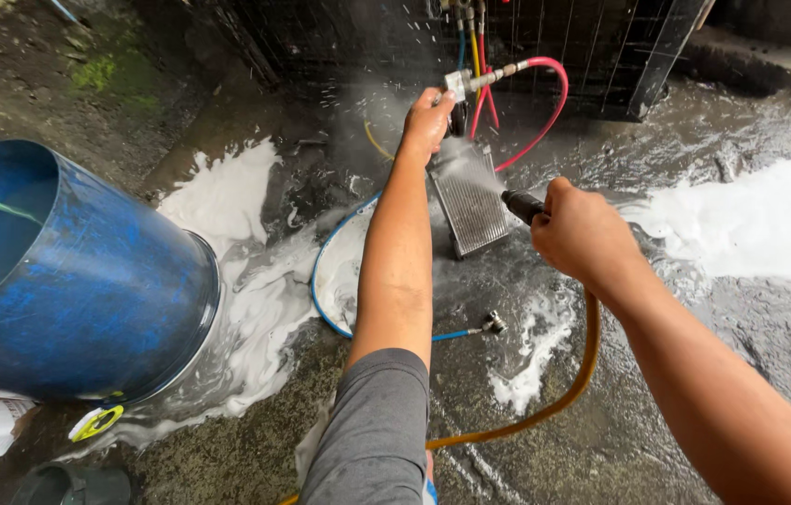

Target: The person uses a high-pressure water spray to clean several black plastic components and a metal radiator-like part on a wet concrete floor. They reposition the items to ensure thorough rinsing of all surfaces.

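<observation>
Outstretched, left hand (428, 120) steadies radiator (470, 206); right hand (578, 234) apparently sprays nozzle (521, 204).

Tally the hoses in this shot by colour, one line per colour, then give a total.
Red hose: 1
Blue hose: 1
Yellow hose: 1, running from the nozzle gripped in the right hand
Total: 3

Thin tubes above the left hand are too small to count.

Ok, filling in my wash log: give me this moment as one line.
left hand: grips finned core top | right hand: holds spray nozzle, spraying core | ground: wet, foamy
</observation>
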